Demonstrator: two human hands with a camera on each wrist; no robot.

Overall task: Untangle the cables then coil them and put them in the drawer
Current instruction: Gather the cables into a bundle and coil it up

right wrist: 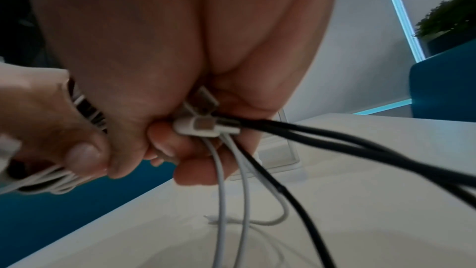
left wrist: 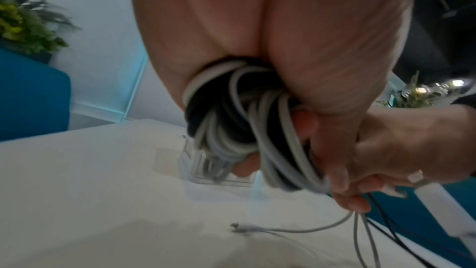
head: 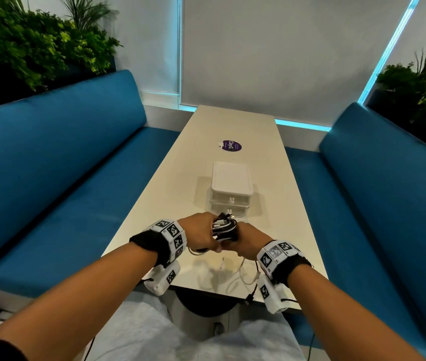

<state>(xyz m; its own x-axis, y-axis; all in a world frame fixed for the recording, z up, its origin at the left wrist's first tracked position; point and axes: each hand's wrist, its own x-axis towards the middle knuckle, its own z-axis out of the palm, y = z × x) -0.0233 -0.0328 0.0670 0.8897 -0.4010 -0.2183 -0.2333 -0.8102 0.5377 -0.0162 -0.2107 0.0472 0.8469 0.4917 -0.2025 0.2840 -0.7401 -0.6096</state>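
Two hands: both meet at the lower centre of the head view, just above the near end of the white table [head: 154,194].
Left hand [head: 201,234]: its fingers are curled round the coiled bundle of black and white cables [head: 226,227] and hold the loops together.
Right hand [head: 248,242]: it touches the left hand and pinches several cable plugs [right wrist: 206,127]; from its fingers the loose strands [right wrist: 231,191], white and black, hang down.
Loose ends: they lie in curves on the table at the lower centre of the frame, below both hands; one white connector tip [left wrist: 235,226] rests on the surface.
Drawer box [head: 231,194]: a small white stacked unit, closed as far as I can see, directly above the hands in the frame and near them.
Key relation: the bundle is between the hands, the drawer straight beyond it; the uncoiled part hangs on the right hand's side.
Judgement: coiling seems unfinished, since loose cable is not yet wound in.
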